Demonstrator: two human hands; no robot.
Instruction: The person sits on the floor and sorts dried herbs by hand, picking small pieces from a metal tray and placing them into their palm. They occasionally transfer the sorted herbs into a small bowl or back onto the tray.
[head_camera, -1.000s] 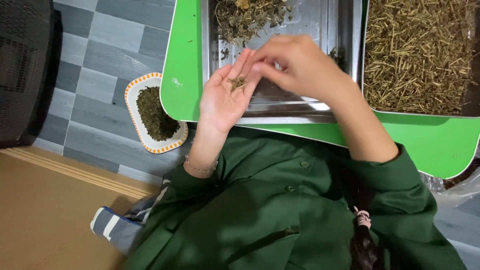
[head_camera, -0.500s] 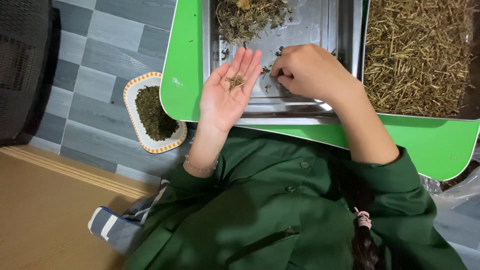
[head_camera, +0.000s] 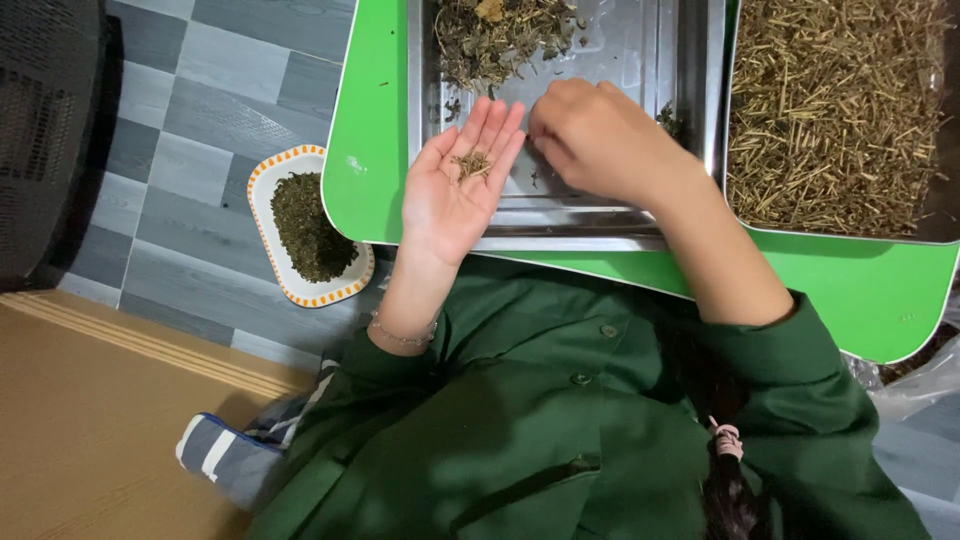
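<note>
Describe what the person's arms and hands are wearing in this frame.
Both hands, left hand and right hand, are bare, no gloves or rings visible. Dark green sleeves are pushed up, forearms uncovered. A thin beaded bracelet circles the left wrist.

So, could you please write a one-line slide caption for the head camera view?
Left hand cups dried herb bits palm-up while right hand picks in a steel tray on a green table.
</note>
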